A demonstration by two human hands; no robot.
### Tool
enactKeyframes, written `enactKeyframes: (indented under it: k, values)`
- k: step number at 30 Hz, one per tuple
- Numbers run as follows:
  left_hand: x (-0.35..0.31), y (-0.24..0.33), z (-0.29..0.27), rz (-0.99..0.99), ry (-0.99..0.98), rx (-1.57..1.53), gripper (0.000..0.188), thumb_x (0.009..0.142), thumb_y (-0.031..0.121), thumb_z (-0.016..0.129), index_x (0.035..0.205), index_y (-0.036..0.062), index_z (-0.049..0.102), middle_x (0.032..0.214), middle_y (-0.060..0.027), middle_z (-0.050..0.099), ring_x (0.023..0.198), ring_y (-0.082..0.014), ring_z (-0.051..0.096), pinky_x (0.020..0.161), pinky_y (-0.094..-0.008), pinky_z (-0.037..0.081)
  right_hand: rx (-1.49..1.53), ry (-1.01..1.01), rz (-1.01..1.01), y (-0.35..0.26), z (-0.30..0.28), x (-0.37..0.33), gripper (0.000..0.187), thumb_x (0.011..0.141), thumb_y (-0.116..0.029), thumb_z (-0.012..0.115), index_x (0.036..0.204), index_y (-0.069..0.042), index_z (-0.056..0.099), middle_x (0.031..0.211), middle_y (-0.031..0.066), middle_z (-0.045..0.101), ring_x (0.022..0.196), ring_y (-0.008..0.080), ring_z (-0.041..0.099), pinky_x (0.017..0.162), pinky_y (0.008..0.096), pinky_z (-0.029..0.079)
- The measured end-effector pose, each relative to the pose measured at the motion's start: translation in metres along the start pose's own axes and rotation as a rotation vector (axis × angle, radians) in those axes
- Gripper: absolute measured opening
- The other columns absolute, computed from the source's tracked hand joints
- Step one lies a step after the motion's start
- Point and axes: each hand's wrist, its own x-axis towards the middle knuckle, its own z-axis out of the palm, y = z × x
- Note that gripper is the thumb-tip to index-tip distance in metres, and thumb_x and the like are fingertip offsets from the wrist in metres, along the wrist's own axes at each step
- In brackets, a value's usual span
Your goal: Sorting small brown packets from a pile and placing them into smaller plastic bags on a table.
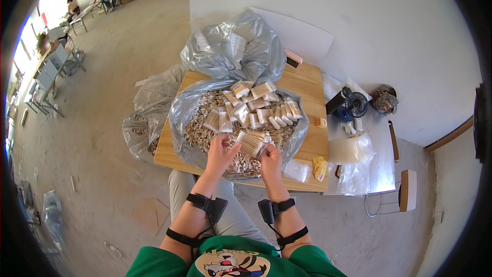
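My right hand (pixel 271 159) is closed on the lower right corner of a bundle of cotton swabs (pixel 250 144) in a clear plastic bag. On the bundle's left side is my left hand (pixel 219 155), its thumb at the swabs and its curled fingers held apart from the thumb. Both hands are over a large grey plastic bag (pixel 179 118), spread wide on the table and full of loose cotton swabs (pixel 199 129). Several filled packs of cotton swabs (pixel 257 103) lie heaped on the loose ones, beyond my hands.
A second grey bag (pixel 205 51) stands behind on the wooden table (pixel 312 102). Clear empty bags (pixel 297 171) and a yellow packet (pixel 320 168) lie right. A side table holds a small fan (pixel 356 104) and plastic film (pixel 351 150). Another bag (pixel 154 95) stands left.
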Motion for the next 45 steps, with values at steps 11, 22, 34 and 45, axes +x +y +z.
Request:
enactKeyframes:
  k: [11, 22, 34, 45]
  values:
    - [0.009, 0.006, -0.007, 0.027, -0.237, 0.195, 0.02, 0.072, 0.015, 0.075, 0.076, 0.0, 0.062, 0.072, -0.0098, 0.057, 0.067, -0.0242, 0.056, 0.059, -0.0324, 0.044, -0.425, -0.152, -0.39, -0.024, 0.017, 0.012, 0.016, 0.086, -0.008, 0.059, 0.099, 0.0, 0.062, 0.091, 0.0111, 0.064, 0.083, 0.018, 0.06, 0.074, 0.0269, 0.046]
    - [0.008, 0.005, -0.004, -0.022, -0.165, 0.015, 0.02, 0.073, 0.009, 0.076, 0.071, -0.0015, 0.059, 0.07, -0.0044, 0.052, 0.061, -0.0132, 0.048, 0.055, -0.0274, 0.04, -0.267, -0.138, -0.193, -0.022, 0.032, 0.018, 0.012, 0.086, -0.011, 0.063, 0.084, 0.001, 0.062, 0.071, 0.0029, 0.059, 0.065, 0.0071, 0.05, 0.06, 0.0235, 0.042]
    - [0.004, -0.019, 0.0, -0.553, 0.027, -0.737, 0.01, 0.082, 0.009, 0.069, 0.082, 0.0032, 0.062, 0.075, 0.001, 0.061, 0.064, -0.0044, 0.049, 0.059, -0.0192, 0.039, 0.004, -0.1, 0.027, 0.011, 0.02, 0.002, 0.028, 0.096, -0.029, 0.048, 0.101, -0.001, 0.051, 0.074, 0.0012, 0.056, 0.057, 0.0073, 0.052, 0.052, 0.0205, 0.043]
    - [0.002, -0.012, -0.01, -0.669, -0.031, -0.78, 0.012, 0.08, 0.01, 0.072, 0.08, 0.0037, 0.062, 0.075, -0.0005, 0.062, 0.067, -0.0063, 0.053, 0.063, -0.0197, 0.042, -0.032, -0.009, 0.002, 0.003, 0.026, -0.001, 0.028, 0.097, -0.031, 0.047, 0.089, -0.004, 0.05, 0.068, 0.0021, 0.054, 0.048, 0.007, 0.048, 0.043, 0.0219, 0.039]
